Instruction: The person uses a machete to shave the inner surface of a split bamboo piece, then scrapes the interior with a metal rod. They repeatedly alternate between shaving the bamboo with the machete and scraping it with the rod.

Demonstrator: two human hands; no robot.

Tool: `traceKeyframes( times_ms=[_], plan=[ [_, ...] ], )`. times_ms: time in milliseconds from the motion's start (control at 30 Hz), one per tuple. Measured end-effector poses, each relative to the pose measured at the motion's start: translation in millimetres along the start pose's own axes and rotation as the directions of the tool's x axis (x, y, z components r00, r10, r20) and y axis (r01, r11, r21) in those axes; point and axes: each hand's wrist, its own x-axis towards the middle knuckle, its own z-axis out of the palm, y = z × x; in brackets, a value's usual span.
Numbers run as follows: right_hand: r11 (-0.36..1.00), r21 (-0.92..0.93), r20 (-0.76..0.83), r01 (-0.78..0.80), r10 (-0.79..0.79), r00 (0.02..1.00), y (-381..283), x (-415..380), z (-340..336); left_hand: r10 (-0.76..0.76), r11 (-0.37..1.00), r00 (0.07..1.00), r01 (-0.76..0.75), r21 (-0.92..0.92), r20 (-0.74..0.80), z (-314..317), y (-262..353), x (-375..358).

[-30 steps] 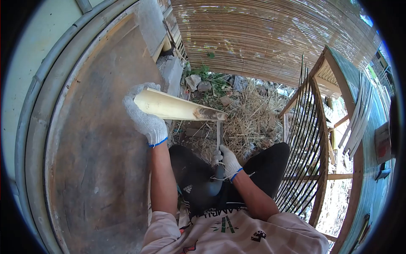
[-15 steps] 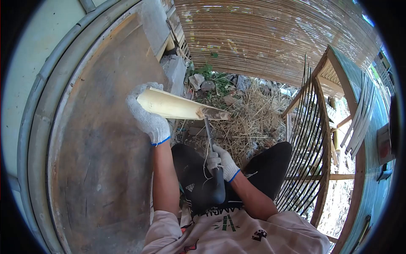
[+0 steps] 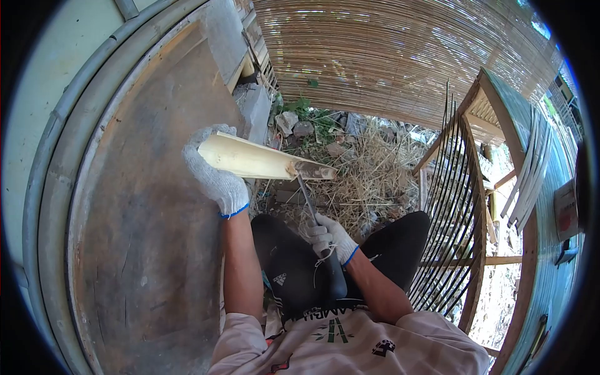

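Note:
My left hand (image 3: pixel 215 172), in a grey knit glove with a blue cuff, is closed around the wide end of a split bamboo piece (image 3: pixel 250 156). The bamboo's pale hollow inside faces up, and its narrower dark end points right, past a broken node. Wrapped in a similar glove, my right hand (image 3: pixel 331 237) grips a knife (image 3: pixel 306 199) near its dark handle (image 3: pixel 337 282). The blade slants up and left, its tip right at the bamboo's lower edge beside the node. A loose thread hangs off the right glove.
A worn brown board (image 3: pixel 156 219) lies along my left side. Dry straw and rubble (image 3: pixel 369 162) cover the ground ahead, below a bamboo slat screen (image 3: pixel 400 56). On the right stands a wooden frame (image 3: pixel 478 181) with thin dark rods (image 3: pixel 444 225) and hanging pale strips (image 3: pixel 531 169).
The knife handle has swung slightly right, so the blade leans more to the left. The bamboo piece and my left hand have shifted a little left and down.

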Motion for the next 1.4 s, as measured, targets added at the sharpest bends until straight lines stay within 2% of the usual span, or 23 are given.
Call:
traceKeyframes(
  times_ms=[67, 133, 200, 233, 300, 333, 400, 467, 533, 600, 667, 700, 733, 800, 833, 933, 1000, 1100, 1200, 1233, 1267, 1333, 1400],
  plan=[
    [0.931, 0.299, 0.269, -0.207, 0.126, 0.955, -1.0, -9.1, 4.9, -0.011, 0.999, 1.000, 0.010, -0.032, -0.024, -0.9, -2.3, -0.9],
    [0.939, 0.279, 0.249, -0.203, 0.133, 0.959, 0.8, -6.5, 1.5, -0.018, 0.998, 0.999, 0.016, -0.062, -0.042, -1.0, -0.7, -1.5],
    [0.999, -0.006, -0.131, 0.043, -0.043, 0.990, -1.1, -0.3, 2.7, 0.010, 1.000, 1.000, -0.010, -0.004, -0.004, 1.6, 1.6, -0.3],
    [0.999, -0.008, -0.129, 0.043, -0.044, 0.991, 1.8, 5.3, 2.5, 0.012, 1.000, 1.000, -0.012, -0.006, -0.003, 0.7, 0.7, 0.5],
    [0.962, -0.055, -0.341, 0.268, -0.270, 0.901, 9.2, 17.8, 2.6, 0.008, 0.999, 1.000, -0.009, -0.041, -0.026, -3.5, -2.7, 2.3],
    [0.962, -0.049, -0.344, 0.268, -0.268, 0.900, 15.2, 8.5, 16.0, 0.003, 0.999, 1.000, -0.004, -0.037, -0.025, -5.5, -2.0, 2.2],
    [0.957, -0.285, -0.166, 0.049, -0.100, 0.981, 22.4, -11.5, 40.2, -0.018, 0.998, 0.999, 0.016, -0.062, -0.033, -7.9, -1.4, 4.8],
    [0.972, -0.232, -0.125, 0.044, -0.074, 0.989, 21.6, -13.7, 25.1, -0.008, 0.999, 0.999, 0.007, -0.035, -0.035, -18.0, -2.5, 3.9],
    [0.994, -0.104, 0.039, -0.045, 0.049, 0.998, 8.9, -8.8, 19.7, 0.031, 0.999, 0.999, -0.032, -0.036, -0.022, -12.5, -3.0, 10.8],
    [0.990, -0.139, 0.000, 0.002, -0.002, 1.000, 10.1, -3.3, 17.4, 0.009, 1.000, 1.000, -0.009, 0.000, -0.028, -13.3, 1.2, 9.1],
    [0.932, -0.236, -0.399, 0.276, -0.352, 0.847, 21.5, 4.8, 18.1, 0.006, 1.000, 0.999, -0.007, -0.013, -0.043, -14.8, 4.8, 6.8],
    [0.924, -0.237, -0.409, 0.300, -0.375, 0.832, 20.5, 4.2, 24.4, 0.009, 0.999, 0.999, -0.011, -0.039, -0.044, -13.1, 4.2, 8.0],
    [0.923, -0.236, -0.408, 0.305, -0.379, 0.831, 21.0, -0.8, 29.8, 0.008, 0.999, 0.999, -0.009, -0.042, -0.040, -15.2, 3.5, 8.8],
    [0.828, -0.560, -0.277, 0.037, -0.229, 0.933, 22.0, -15.2, 43.7, 0.008, 0.999, 0.999, -0.006, -0.035, 0.046, -21.3, 2.1, 10.0],
    [0.908, -0.416, -0.302, 0.044, -0.184, 0.935, 20.0, -17.0, 43.9, 0.004, 0.999, 0.999, -0.003, -0.036, 0.049, -20.6, 0.1, 9.6],
    [0.923, -0.376, -0.174, 0.078, -0.153, 0.973, 12.1, -15.8, 23.0, 0.065, 0.998, 0.997, -0.064, -0.005, 0.032, -10.5, 0.6, 11.9],
    [0.958, -0.284, -0.114, 0.046, -0.081, 0.990, 18.4, -9.5, 15.9, -0.024, 0.999, 1.000, 0.024, -0.023, -0.009, -3.9, 4.2, 6.0],
    [0.966, -0.034, -0.272, 0.255, -0.255, 0.928, 29.3, 6.9, 11.9, 0.006, 1.000, 1.000, -0.006, 0.004, -0.003, -6.5, 4.7, 4.9],
    [0.940, -0.172, -0.348, 0.295, -0.338, 0.874, 32.1, 12.7, 10.5, 0.023, 1.000, 0.999, -0.024, 0.012, 0.026, -11.8, 6.4, 2.5],
    [0.931, -0.332, -0.262, 0.151, -0.245, 0.934, 32.3, 2.0, 18.3, 0.020, 1.000, 0.999, -0.020, 0.007, 0.036, -12.7, 4.9, 3.3],
    [0.929, -0.333, -0.259, 0.160, -0.254, 0.932, 24.9, -0.9, 18.5, 0.056, 0.998, 0.998, -0.057, 0.027, 0.040, -13.4, 2.7, 4.1],
    [0.994, -0.113, -0.081, 0.006, -0.015, 0.997, 18.0, -10.7, 13.6, 0.083, 0.995, 0.996, -0.085, 0.056, 0.036, -16.8, 4.3, -1.7],
    [0.990, -0.139, -0.017, 0.020, -0.022, 1.000, 10.6, -13.2, 7.0, -0.001, 0.999, 0.999, 0.003, -0.040, 0.040, -12.2, 6.0, 0.4]
  ],
)
